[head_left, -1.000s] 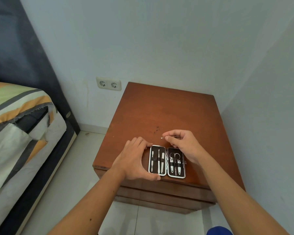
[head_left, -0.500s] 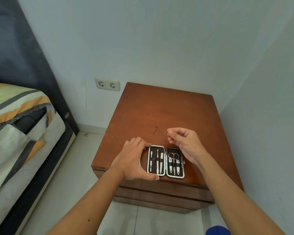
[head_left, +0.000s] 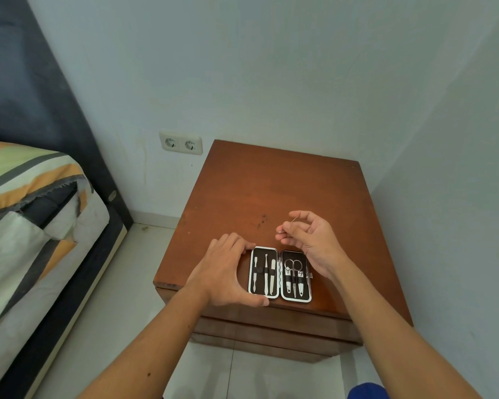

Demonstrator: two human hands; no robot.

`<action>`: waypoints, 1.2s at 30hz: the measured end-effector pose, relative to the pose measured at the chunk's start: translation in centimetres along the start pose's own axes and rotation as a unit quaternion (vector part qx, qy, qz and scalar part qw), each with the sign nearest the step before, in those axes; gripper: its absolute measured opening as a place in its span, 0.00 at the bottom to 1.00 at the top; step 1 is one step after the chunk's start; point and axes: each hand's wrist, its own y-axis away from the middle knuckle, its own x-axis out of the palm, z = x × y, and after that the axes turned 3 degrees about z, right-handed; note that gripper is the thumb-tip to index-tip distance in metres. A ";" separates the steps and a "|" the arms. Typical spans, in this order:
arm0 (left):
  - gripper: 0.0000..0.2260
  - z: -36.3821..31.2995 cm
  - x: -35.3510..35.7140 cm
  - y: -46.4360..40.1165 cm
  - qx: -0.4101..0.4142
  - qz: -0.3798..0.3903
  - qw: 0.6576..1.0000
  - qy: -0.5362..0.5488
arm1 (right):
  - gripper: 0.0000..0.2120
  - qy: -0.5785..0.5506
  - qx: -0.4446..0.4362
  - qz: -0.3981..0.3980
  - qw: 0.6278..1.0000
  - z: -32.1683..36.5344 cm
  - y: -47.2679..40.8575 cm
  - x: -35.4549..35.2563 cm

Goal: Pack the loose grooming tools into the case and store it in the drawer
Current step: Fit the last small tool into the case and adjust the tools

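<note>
Case: the grooming case (head_left: 280, 274) lies flat and wide open near the front edge of the wooden nightstand (head_left: 285, 185), both halves facing up.
Left half: three slim metal tools (head_left: 264, 272) sit strapped in side by side.
Right half: small scissors (head_left: 293, 264) up top, with further tools held under the band just below them.
Loose tool: a thin metal pin-like tool (head_left: 289, 225), lifted above the tabletop just behind the case.
Right hand: the right hand (head_left: 311, 243) pinches that thin tool between thumb and fingertips, other fingers loosely curled.
Left hand: the left hand (head_left: 228, 272) wraps the case's left edge, thumb at the near corner, fingertips at the far corner.
Surroundings: double wall socket (head_left: 181, 143) left of the nightstand; striped bedding (head_left: 26, 203) far left.
</note>
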 end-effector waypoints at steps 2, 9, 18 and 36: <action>0.51 0.0 0.0 0.0 0.000 0.000 1.000 -0.002 | 0.21 0.013 0.003 -0.012 1.000 0.0 0.0 0.1; 0.50 0.0 0.0 0.0 0.001 -0.003 1.000 -0.004 | 0.20 0.063 -0.013 0.004 0.998 -0.7 -0.1 0.4; 0.49 0.0 0.1 0.0 0.001 -0.006 1.000 0.000 | 0.19 0.092 -0.035 0.022 0.995 -1.6 -0.2 0.9; 0.49 0.0 0.1 0.0 0.000 -0.007 1.000 -0.004 | 0.14 0.256 -0.078 0.052 0.962 -2.6 -0.3 1.6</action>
